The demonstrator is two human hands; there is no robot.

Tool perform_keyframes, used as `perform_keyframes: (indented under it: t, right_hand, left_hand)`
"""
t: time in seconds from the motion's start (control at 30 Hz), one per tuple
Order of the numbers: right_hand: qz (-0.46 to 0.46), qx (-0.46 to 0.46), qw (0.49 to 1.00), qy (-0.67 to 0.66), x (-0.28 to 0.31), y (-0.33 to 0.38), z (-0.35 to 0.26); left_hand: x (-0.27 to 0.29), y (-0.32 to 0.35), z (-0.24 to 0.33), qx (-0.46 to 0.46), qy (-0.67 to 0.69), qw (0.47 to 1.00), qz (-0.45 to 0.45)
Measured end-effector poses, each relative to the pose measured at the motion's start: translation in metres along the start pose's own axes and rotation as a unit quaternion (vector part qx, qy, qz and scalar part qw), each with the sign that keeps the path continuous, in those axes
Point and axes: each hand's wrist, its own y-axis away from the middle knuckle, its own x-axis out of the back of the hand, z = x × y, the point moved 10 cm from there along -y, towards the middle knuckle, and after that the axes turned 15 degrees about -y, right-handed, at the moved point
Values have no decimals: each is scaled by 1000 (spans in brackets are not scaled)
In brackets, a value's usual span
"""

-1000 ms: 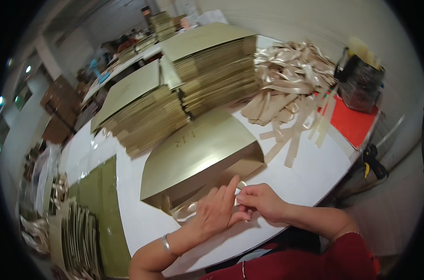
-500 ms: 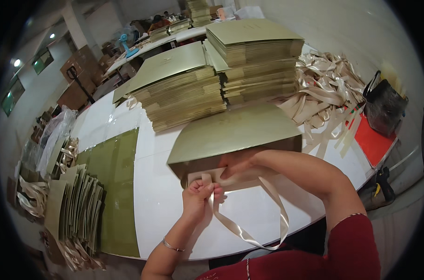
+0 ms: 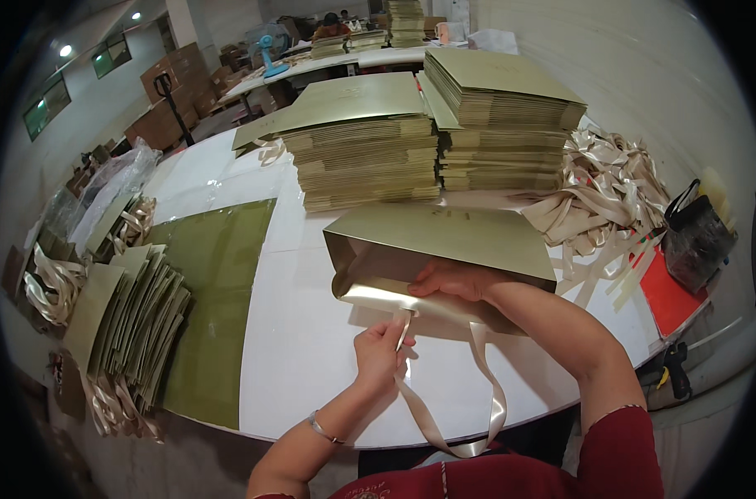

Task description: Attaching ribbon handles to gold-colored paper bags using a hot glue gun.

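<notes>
An olive-gold paper bag [image 3: 444, 241] lies on its side on the white table, its mouth turned to the left. My right hand [image 3: 457, 280] reaches over the near panel at the mouth and grips that panel; some of its fingers are hidden. A shiny beige ribbon [image 3: 497, 407] hangs from the near panel in a long loop toward the table's front edge. Just below the mouth, my left hand [image 3: 380, 351] is closed in a pinch on one end of this ribbon, close to where it meets the bag's edge.
Tall stacks of flat bags [image 3: 365, 158] stand behind the bag. A heap of ribbons [image 3: 615, 187] lies at the right, beside a dark pouch [image 3: 701, 224] and a red sheet [image 3: 676, 287]. Ribboned bags [image 3: 137, 316] lean together at the left, next to an olive board [image 3: 220, 316].
My left hand has moved back from the bag's mouth, drawing the ribbon end toward me. The near panel now bends outward under my right hand. The whole view has shifted slightly.
</notes>
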Motion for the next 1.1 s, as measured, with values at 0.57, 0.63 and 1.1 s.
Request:
perform_keyframes:
  t: [0.57,0.63,1.1]
  right_hand:
    - [-104,16,992,62,-24,-16,44]
    - [-101,29,993,57,-26,-22,55]
    - [8,33,883,468,53,161,67]
  left_hand:
    - [-46,4,-11,51,74,971,-221]
    - [-29,0,-7,34,-148,970,-188]
    - [-25,72,66,-634,-515,575,33]
